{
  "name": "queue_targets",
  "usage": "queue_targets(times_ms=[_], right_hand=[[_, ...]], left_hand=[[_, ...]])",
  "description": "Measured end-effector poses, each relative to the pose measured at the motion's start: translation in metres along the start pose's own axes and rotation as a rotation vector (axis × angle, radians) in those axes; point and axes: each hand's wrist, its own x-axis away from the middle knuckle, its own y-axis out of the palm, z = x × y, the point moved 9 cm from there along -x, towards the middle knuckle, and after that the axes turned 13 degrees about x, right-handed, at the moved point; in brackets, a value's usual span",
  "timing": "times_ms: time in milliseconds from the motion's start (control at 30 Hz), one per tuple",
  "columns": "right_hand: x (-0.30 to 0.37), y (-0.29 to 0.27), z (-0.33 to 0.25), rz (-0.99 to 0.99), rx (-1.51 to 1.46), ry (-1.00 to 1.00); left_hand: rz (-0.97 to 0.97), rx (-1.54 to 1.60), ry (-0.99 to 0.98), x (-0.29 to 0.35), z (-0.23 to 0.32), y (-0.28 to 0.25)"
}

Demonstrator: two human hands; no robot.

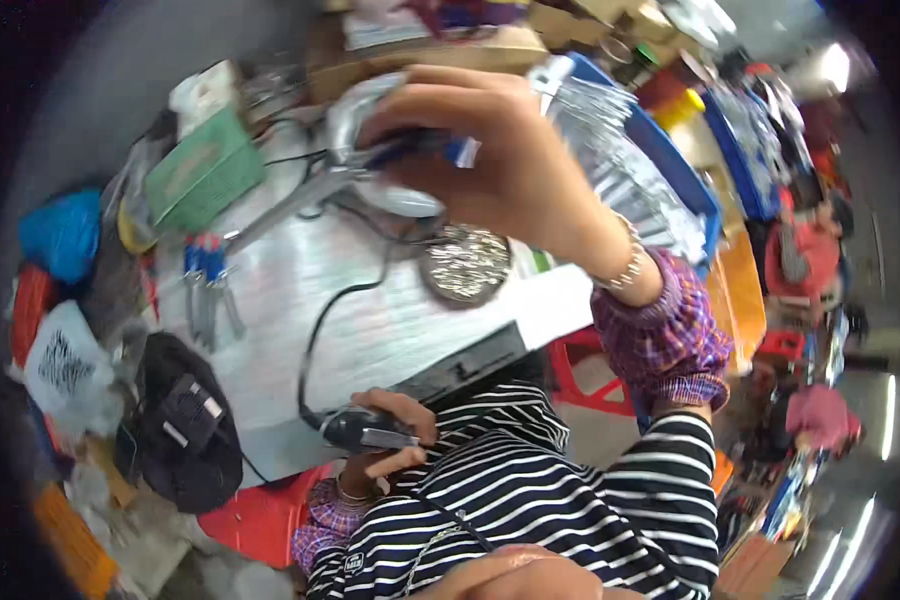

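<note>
My right hand is raised over the far part of the table, smeared by motion, its fingers curled round a blue-handled metal tool. A long metal strip reaches down-left beside it; whether it belongs to that tool I cannot tell. Behind the fingers show curved silver-grey parts. Low at the table's near edge, my left hand is closed round a black corded power tool, whose cable loops up across the table. A round dish of small metal pieces sits below my right hand.
Several blue-and-red-handled metal tools lie at the table's left. Beyond them stands a green basket. A blue bin of metal parts is at the right. A black cap-like bag lies left of my left hand. People sit farther right.
</note>
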Motion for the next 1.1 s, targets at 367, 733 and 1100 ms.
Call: queue_targets(times_ms=[367,733,1100], right_hand=[[0.336,-0.08,0.062,0.343,-0.646,1.24],[0.413,0.066,0.039,0.119,-1.23,1.479],[0.409,0.083,0.051,0.255,-1.086,1.435]], left_hand=[[-0.136,-0.141,-0.019,-0.058,-0.038,0.061],[-0.264,-0.387,0.051,-0.107,-0.084,0.112],[-0.66,-0.613,0.176,-0.123,-0.109,0.147]])
